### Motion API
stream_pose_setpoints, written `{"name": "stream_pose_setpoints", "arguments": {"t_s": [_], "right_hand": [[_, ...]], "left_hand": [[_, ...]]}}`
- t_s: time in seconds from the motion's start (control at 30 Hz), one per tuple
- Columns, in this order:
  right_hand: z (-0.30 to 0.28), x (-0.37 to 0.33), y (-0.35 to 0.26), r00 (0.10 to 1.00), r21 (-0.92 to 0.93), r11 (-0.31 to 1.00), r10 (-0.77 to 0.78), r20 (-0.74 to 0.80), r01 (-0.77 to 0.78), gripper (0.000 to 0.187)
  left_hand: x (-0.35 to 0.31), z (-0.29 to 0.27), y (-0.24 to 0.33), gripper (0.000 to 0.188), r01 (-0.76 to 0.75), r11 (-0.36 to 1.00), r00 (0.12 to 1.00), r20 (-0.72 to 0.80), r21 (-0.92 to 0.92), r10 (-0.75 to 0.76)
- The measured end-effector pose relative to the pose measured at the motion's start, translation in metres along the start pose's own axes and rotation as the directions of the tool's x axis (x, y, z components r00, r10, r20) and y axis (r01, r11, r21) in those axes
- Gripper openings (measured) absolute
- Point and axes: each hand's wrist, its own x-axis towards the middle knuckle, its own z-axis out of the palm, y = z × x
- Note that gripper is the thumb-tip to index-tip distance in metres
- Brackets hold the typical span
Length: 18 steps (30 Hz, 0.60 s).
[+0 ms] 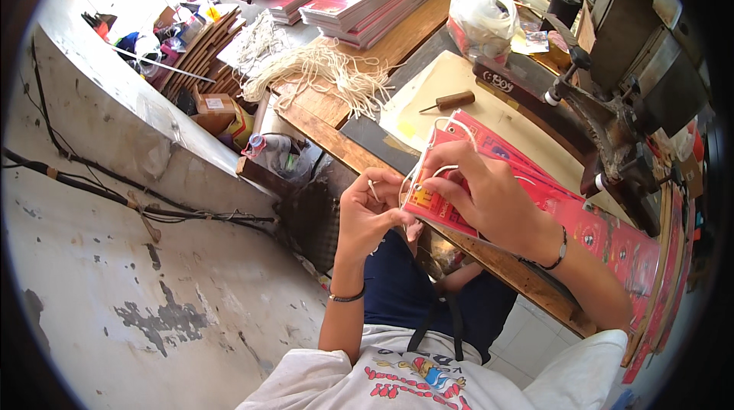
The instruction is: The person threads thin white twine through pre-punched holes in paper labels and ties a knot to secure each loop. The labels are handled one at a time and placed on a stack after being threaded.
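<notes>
Writing first: the red printed card (451, 215) bore light and dark lettering around its end, too small to read reliably; the shirt (417, 379) showed red lettering and a cartoon figure; white lettering marked the dark bar (527, 98) of the metal tool (608, 123); a cardboard box (214, 104) bore a white label, illegible. The card lay over more red cards, its left end jutting just past the front edge of the bench (512, 262). Left hand (371, 207): fingers curled narrow on the white cord (464, 126) at that end; whether the thumb also pressed the card could not be told. Right hand (478, 184): above the card, thumb and forefinger bent near the eyelet, slightly apart; a grip could not be confirmed. Room: a bare strip of cream sheet (428, 73) lay around the awl (456, 101), beyond the cards; the metal tool crowded the right side. To the left, a gap separated the bench from the peeling white wall (153, 257), along which dark cables (138, 203) ran. Farther up the bench: loose pale string (329, 73), stacked red boards (382, 1) and a white plastic bag (482, 16). Pale floor tiles (527, 333) showed below.
</notes>
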Motion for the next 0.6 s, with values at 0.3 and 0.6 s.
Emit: {"name": "stream_pose_setpoints", "arguments": {"t_s": [0.3, 0.6], "right_hand": [[0.007, 0.0, 0.005, 0.998, -0.149, 0.987, -0.064, -0.003, 0.063, 0.028], [0.009, 0.002, -0.003, 0.992, -0.277, 0.953, -0.106, 0.065, 0.12, 0.031]], "left_hand": [[-0.002, 0.002, -0.013, 0.047, -0.021, 0.999, 0.999, -0.036, -0.045, 0.02], [-0.005, 0.013, -0.01, 0.047, -0.036, 0.998, 0.999, -0.01, -0.048, 0.035]]}}
